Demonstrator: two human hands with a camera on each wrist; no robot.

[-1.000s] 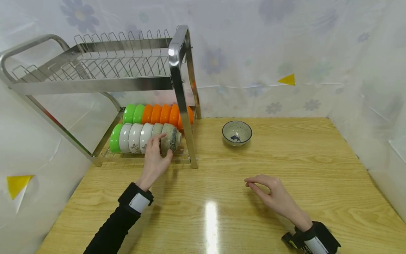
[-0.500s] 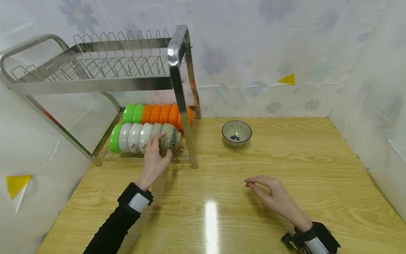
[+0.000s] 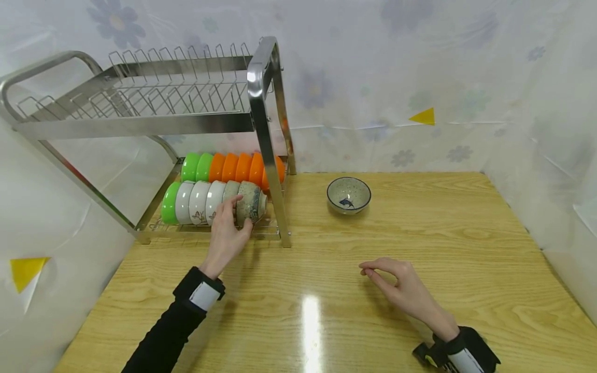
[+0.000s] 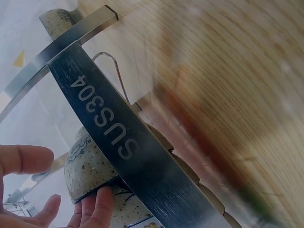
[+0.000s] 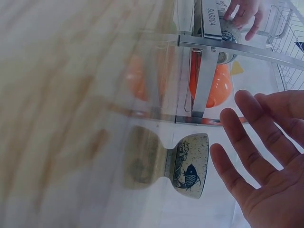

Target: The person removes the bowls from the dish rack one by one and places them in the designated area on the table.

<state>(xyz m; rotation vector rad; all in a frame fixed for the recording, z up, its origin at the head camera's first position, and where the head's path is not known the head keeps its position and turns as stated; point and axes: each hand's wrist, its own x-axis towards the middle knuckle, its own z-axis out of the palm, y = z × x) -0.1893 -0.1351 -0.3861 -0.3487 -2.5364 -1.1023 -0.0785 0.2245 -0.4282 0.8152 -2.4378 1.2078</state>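
In the head view my left hand [image 3: 228,230] reaches into the rack's lower level. Its fingers touch the rim of a speckled grey-green bowl [image 3: 248,203], the last in the front row, lying on its side. In the left wrist view, fingertips [image 4: 103,202] rest at that dark rim, and the thumb stands slightly apart from the bowl. My right hand [image 3: 403,287] hovers relaxed over the table, holding nothing. Beyond it, a matching speckled bowl [image 3: 349,192] with a blue fish stands upright on the table; the right wrist view shows the bowl [image 5: 190,166] side-on.
The two-level metal dish rack [image 3: 140,126] stands at the left, with wire slots on top. Its lower level holds a back row of green and orange bowls [image 3: 229,167] and a front row with a green bowl [image 3: 170,203] and white bowls [image 3: 199,203]. The wooden table [image 3: 373,331] reaches the wall.
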